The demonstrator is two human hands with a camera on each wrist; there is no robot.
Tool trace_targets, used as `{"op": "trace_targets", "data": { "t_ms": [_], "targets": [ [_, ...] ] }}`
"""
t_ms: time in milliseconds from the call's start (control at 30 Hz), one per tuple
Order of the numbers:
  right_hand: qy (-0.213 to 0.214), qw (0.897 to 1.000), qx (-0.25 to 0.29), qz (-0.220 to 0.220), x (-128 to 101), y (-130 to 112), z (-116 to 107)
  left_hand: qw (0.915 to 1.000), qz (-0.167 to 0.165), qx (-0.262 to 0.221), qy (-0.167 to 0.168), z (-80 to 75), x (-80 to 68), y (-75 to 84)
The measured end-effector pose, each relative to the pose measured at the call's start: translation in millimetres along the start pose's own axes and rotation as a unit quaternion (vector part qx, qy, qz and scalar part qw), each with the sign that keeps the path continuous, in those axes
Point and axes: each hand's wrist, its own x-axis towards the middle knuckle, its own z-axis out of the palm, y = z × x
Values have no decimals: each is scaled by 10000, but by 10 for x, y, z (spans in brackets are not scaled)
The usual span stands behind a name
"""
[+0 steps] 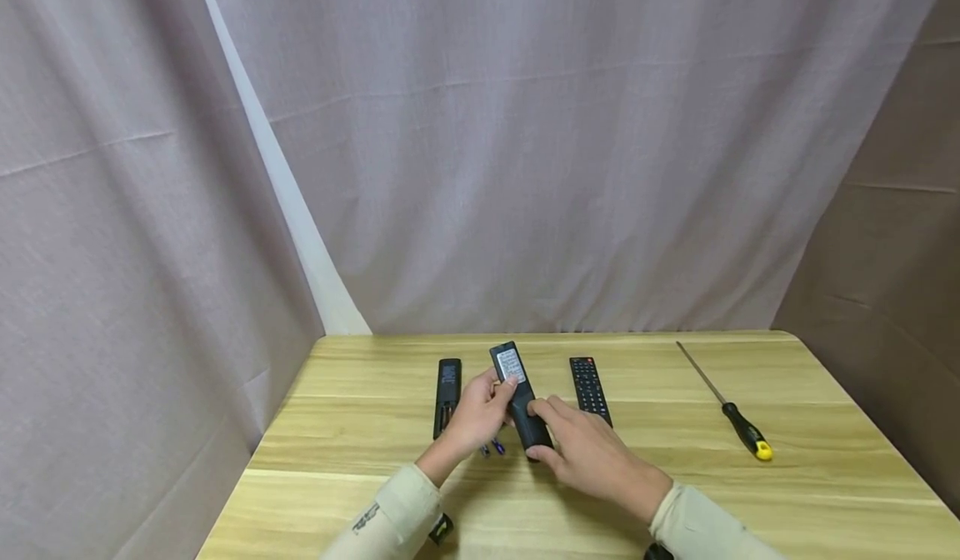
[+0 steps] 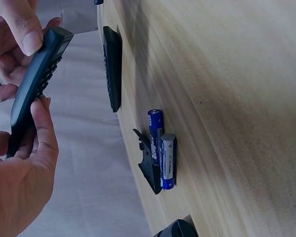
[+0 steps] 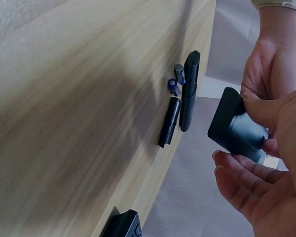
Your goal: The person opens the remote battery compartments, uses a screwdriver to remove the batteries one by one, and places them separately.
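A black remote control is held above the table, its back with a white label turned up. My left hand grips it along its side, thumb near the label. At the lower end my right hand holds the same remote, with thumb and fingers against its edge and back. Below lie two blue AA-type batteries beside a small black battery cover. To the left, a second black remote rests back up with its battery compartment uncovered.
A third remote lies buttons up right of the hands. Farther right is a screwdriver with a black and yellow handle. A small black object sits by the left sleeve, and another dark item shows under the right sleeve. Curtains hang behind.
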Motion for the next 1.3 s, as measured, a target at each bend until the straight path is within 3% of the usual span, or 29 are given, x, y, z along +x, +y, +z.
{"op": "trace_targets", "data": {
  "t_ms": [800,1100,1300],
  "targets": [
    [-120,9973,727,-73,13,31,35,9991,55,420,-17,83,-5,4],
    [61,9960,888,-49,-18,12,29,9997,-7,239,77,43,-2,-28],
    [368,9957,806,-256,-62,36,38,9995,-69,263,157,12,2,-45]
  ]
}}
